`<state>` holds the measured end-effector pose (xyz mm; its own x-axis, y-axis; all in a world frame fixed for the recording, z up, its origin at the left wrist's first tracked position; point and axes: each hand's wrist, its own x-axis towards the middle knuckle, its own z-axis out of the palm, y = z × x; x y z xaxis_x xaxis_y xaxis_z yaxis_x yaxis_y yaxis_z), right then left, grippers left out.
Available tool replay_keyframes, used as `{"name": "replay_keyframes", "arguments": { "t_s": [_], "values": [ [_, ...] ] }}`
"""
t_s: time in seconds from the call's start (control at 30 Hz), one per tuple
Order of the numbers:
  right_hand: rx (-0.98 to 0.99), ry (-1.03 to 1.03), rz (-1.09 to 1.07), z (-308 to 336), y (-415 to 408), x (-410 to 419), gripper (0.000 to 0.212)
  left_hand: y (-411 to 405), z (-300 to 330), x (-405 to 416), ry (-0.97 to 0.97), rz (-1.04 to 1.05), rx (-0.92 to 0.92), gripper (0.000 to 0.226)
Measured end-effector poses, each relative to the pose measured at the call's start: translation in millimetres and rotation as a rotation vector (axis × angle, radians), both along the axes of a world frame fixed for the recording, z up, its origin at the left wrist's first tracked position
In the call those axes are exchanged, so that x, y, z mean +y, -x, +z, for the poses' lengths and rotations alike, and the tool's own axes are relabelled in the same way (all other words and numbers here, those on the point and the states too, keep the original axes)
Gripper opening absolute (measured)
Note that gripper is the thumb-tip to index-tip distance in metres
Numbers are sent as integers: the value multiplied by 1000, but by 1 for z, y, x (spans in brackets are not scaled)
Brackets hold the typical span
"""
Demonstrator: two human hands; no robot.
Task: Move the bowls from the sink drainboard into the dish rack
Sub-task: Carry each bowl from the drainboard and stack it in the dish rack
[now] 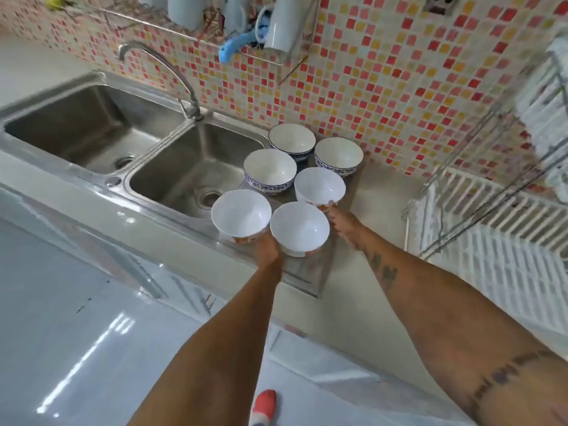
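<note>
While six bowls [270,170] crowd the drainboard [307,272], left hand [267,247] and right hand [344,224] each touch one; grips unclear

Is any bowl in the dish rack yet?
No, all six bowls sit on the drainboard; the dish rack holds none.

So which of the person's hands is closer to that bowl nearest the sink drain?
The left. The left hand is at the base of that front-left bowl, apparently touching it. The right hand is farther right, beyond the front-right bowl, fingertips at the middle-right bowl.
</note>
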<state>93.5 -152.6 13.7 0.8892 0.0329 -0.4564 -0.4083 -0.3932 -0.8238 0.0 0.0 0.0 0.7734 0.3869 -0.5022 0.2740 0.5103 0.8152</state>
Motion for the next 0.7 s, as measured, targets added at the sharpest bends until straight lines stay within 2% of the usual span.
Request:
{"name": "replay_keyframes", "arguments": {
  "t_s": [0.07,0.17,0.3,0.5,0.7],
  "values": [
    [17,-43,-19,-3,-2,2,52,-6,3,-1,27,62,7,26],
    [57,-63,-18,-11,-6,3,55,-14,4,-2,152,84,84,40],
    [56,-173,-9,-5,-6,16,49,-15,19,-12,192,106,147,42],
    [46,-111,49,-5,-1,22,44,-16,20,-18,215,139,181,42],
    [120,-72,62,6,0,22,57,-16,35,-20,396,216,256,41]
  ]
}}
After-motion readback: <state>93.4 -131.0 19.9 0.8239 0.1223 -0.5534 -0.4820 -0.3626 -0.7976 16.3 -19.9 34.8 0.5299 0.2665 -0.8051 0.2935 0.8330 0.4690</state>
